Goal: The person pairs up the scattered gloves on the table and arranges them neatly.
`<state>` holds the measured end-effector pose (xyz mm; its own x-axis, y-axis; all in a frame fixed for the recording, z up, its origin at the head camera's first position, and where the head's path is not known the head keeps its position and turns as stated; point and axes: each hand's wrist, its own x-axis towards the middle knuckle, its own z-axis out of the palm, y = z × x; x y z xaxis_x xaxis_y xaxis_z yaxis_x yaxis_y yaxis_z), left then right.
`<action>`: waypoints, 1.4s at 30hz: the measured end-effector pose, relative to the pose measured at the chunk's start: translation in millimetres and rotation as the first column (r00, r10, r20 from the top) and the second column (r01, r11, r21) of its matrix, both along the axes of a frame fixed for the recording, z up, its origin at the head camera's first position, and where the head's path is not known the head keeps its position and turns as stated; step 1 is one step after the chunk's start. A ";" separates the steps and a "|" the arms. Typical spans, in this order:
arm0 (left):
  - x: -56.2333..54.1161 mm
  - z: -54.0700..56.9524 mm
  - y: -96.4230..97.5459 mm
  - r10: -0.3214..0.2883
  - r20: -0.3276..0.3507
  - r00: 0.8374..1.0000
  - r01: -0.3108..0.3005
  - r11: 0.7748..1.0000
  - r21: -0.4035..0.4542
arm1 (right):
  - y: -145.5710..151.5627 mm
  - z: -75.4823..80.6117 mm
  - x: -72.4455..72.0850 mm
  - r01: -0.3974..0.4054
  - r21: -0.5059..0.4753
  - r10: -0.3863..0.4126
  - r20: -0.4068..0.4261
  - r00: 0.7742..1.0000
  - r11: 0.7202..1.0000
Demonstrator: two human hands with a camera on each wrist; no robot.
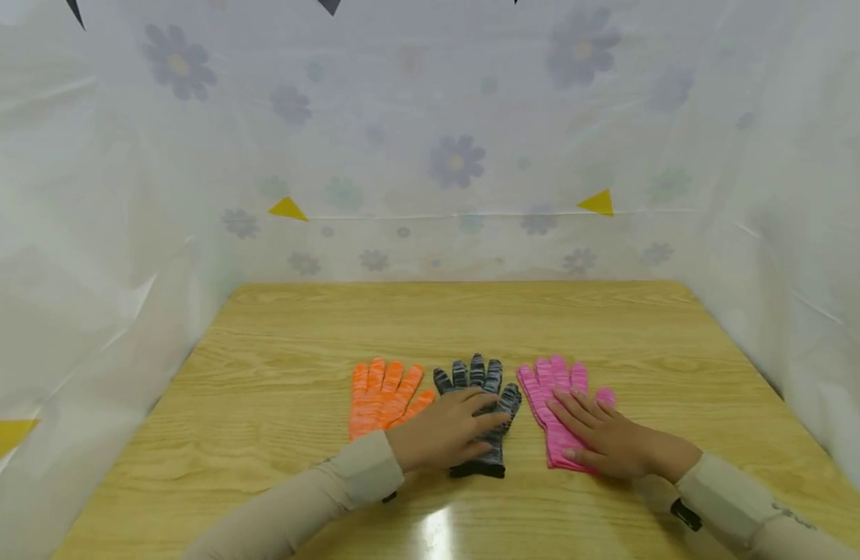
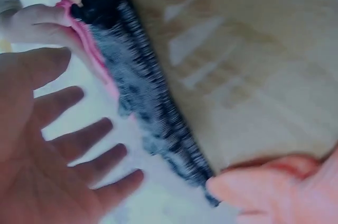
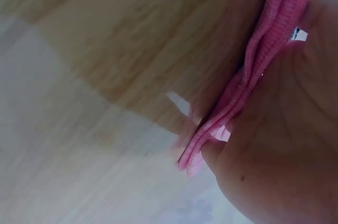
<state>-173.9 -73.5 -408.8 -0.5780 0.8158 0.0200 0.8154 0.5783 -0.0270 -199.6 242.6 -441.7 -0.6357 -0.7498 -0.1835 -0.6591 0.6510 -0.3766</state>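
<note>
Three pairs of knit gloves lie side by side, fingers pointing away from me. The orange gloves [image 1: 377,400] are on the left, partly covered by my left forearm. Over the dark grey gloves [image 1: 477,377] in the middle is my left hand [image 1: 449,428], its fingers straight and spread; the left wrist view shows a gap between that palm and the grey knit [image 2: 137,71]. On the right, my right hand [image 1: 612,439] rests flat on the pink gloves [image 1: 552,381], fingers extended. Stacked pink cuffs [image 3: 227,108] show beneath that palm in the right wrist view.
The gloves lie on a wood-grain table [image 1: 276,334]. Pale flowered sheeting [image 1: 402,155] stands behind it and along both sides, with yellow triangles [image 1: 598,204] on it. Light reflects off the tabletop near the front edge.
</note>
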 end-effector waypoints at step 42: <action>1.7 39.9 -145.7 0.452 0.021 0.892 -0.442 0.862 0.249 | 5.4 67.6 -17.6 0.138 -0.218 -0.193 -0.256 0.947 0.966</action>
